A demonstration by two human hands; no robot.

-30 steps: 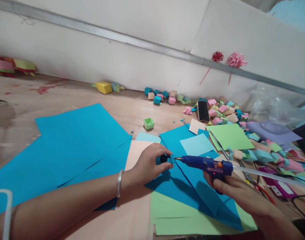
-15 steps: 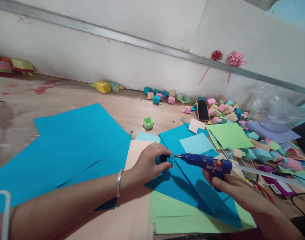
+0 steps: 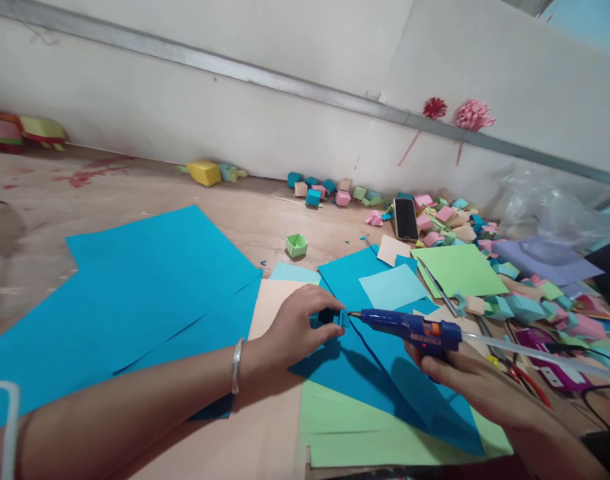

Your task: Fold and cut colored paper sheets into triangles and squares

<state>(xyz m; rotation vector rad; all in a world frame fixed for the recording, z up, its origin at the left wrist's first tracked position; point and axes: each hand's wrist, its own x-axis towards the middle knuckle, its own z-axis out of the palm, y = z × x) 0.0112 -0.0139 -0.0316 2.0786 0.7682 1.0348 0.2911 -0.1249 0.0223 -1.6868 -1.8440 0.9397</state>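
My left hand (image 3: 305, 325), with a silver bracelet at its wrist, pinches a small folded blue paper piece (image 3: 343, 319) between thumb and fingers. Wrapped around the handle of a blue glue gun (image 3: 409, 325) is my right hand (image 3: 452, 377). The gun's metal tip points left, at or very near the blue piece; I cannot tell if they touch. A clear glue stick (image 3: 515, 348) runs out of the gun's back. Beneath both hands lie blue paper sheets (image 3: 329, 373), over peach paper (image 3: 255, 440) and light green paper (image 3: 355, 443).
Large blue sheets (image 3: 149, 287) cover the left side. A small green paper box (image 3: 296, 246) stands behind my hands. To the right are a phone (image 3: 405, 219), a pen (image 3: 437, 285), pliers (image 3: 527, 383), a purple power strip (image 3: 552, 367) with cords, and many folded paper pieces (image 3: 525, 309).
The glue gun has shifted very slightly left, its tip a touch lower on the blue paper piece. Both hands keep their grip, and the rest looks the same.
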